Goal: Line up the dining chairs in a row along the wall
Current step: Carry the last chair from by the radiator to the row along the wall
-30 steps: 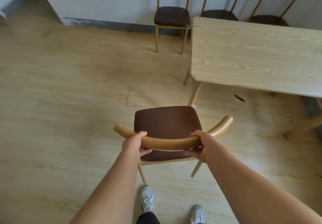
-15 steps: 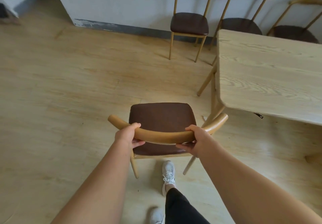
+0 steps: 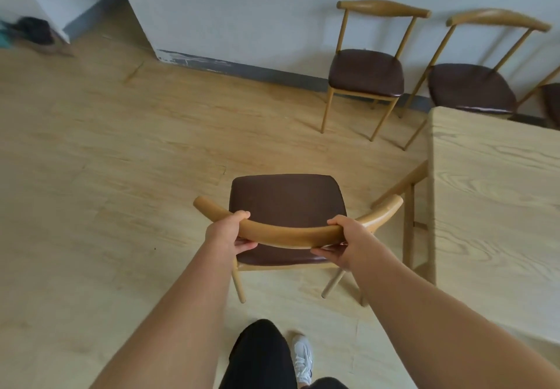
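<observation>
The left hand [image 3: 226, 231] and right hand [image 3: 348, 241] both clamp the curved backrest of a brown-seated chair [image 3: 286, 203] on pale wood-grain flooring [image 3: 106, 176] — just left of the table [image 3: 497, 207]. Beyond the table's far end, two matching chairs [image 3: 366, 72] stand against the grey wall [image 3: 242, 10].
</observation>
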### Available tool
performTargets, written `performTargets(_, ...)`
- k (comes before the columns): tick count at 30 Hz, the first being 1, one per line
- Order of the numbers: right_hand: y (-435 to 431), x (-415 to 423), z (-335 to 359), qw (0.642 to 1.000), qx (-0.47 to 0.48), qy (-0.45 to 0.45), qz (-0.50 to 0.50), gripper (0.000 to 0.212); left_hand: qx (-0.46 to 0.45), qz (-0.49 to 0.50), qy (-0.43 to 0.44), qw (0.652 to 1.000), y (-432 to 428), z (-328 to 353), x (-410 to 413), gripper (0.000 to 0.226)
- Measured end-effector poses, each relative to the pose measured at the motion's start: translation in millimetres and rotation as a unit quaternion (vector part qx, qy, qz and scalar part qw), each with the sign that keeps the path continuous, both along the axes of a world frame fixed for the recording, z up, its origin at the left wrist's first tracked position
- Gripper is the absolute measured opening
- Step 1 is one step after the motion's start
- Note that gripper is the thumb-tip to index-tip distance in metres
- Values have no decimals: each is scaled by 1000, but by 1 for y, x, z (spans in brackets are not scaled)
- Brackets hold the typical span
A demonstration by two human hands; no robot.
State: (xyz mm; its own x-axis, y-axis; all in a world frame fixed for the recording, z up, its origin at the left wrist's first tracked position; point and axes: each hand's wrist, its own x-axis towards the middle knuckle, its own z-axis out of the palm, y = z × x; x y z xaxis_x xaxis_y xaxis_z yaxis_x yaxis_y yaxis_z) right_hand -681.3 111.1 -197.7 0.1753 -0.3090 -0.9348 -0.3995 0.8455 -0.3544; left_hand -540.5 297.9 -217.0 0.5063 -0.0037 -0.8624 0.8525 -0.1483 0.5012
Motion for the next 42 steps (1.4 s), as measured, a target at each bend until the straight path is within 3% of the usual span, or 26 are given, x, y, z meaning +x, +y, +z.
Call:
performTargets(15, -104, 275, 6, 1000, 0, 9, -17, 52, -13, -33, 5, 999, -111, 1, 287, 60)
performTargets(23, -174, 397, 5, 999, 0, -15, -46, 50, -20, -60, -6, 998, -188, 2, 418, 56)
performTargets(42, -344, 689, -9, 998, 25, 27, -57, 54, 2, -57, 36, 998, -358, -15, 711, 57)
